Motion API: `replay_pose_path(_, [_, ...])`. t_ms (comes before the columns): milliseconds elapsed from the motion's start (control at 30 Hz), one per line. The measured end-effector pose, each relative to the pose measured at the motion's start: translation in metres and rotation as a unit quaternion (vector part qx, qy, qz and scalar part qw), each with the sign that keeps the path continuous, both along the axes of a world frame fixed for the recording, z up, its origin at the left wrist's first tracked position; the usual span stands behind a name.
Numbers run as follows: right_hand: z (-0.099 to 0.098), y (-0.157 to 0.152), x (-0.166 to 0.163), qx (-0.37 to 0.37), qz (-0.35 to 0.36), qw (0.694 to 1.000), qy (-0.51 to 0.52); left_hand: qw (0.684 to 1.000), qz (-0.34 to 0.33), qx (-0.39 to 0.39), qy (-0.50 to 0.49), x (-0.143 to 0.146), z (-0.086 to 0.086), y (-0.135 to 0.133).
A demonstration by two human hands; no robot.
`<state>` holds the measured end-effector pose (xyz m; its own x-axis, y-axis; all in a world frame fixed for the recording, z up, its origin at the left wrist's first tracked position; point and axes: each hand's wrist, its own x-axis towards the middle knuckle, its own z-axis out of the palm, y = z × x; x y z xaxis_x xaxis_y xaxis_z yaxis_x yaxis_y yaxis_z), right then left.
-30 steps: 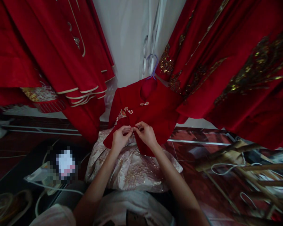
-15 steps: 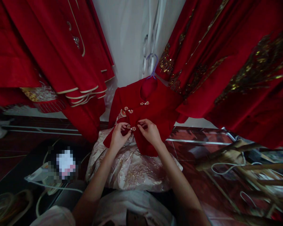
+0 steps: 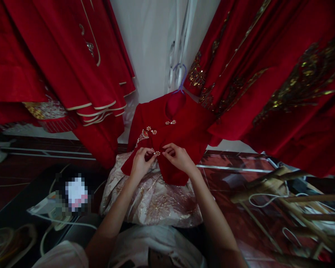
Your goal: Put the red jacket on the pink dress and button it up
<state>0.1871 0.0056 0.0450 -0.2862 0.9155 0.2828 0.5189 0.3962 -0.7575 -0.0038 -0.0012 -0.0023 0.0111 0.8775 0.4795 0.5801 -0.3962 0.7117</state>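
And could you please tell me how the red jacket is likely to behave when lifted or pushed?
The jacket would probably sag and fold rather than stay stiff, since its lower front parts into loose flaps. It may swing a little if nudged, as it hangs by the purple hanger.

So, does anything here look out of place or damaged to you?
Nothing looks spilled or torn. One oddity: a blocky, pixelated patch at the left, which hides whatever lies beneath it. The front of the red jacket also parts below the lower beaded clasp, showing patterned cloth, though that's hardly damage.
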Motion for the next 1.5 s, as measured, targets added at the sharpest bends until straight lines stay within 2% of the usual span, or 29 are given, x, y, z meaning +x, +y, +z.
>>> replay_pose_path(233, [-0.020, 0.004, -0.015, -0.005, -0.024, 1.000, -0.014, 0.999, -0.006, -0.027, -0.039, -0.001, 0.001, 0.001])
replay_pose_path(433, [-0.024, 0.008, -0.017, -0.009, -0.027, 0.999, 0.034, 0.996, -0.027, -0.035, -0.072, 0.003, 0.001, -0.001])
replay_pose_path(567, [-0.016, 0.008, -0.009, -0.021, -0.018, 0.998, 0.050, 1.000, -0.005, 0.023, -0.016, -0.002, 0.015, 0.014])
replay_pose_path(700, [-0.005, 0.007, 0.001, -0.020, -0.013, 0.998, 0.064, 0.988, 0.031, 0.104, 0.106, -0.019, 0.032, 0.051])
replay_pose_path(900, [-0.001, 0.007, 0.005, -0.017, -0.014, 0.997, 0.070, 0.955, -0.060, 0.128, 0.261, -0.039, 0.052, 0.097])
replay_pose_path(1067, [-0.002, 0.007, 0.004, -0.013, -0.008, 0.998, 0.067, 0.937, -0.155, 0.137, 0.282, -0.040, 0.066, 0.110])
replay_pose_path(1167, [-0.003, 0.007, 0.003, -0.014, -0.008, 0.998, 0.066, 0.925, -0.191, 0.137, 0.299, -0.039, 0.067, 0.116])
replay_pose_path(1300, [-0.004, 0.007, 0.001, -0.017, -0.012, 0.998, 0.062, 0.909, -0.199, 0.147, 0.335, -0.032, 0.063, 0.123])
replay_pose_path(1500, [0.001, 0.005, 0.004, -0.024, -0.001, 0.998, 0.064, 0.923, -0.144, 0.200, 0.297, 0.014, 0.075, 0.121])
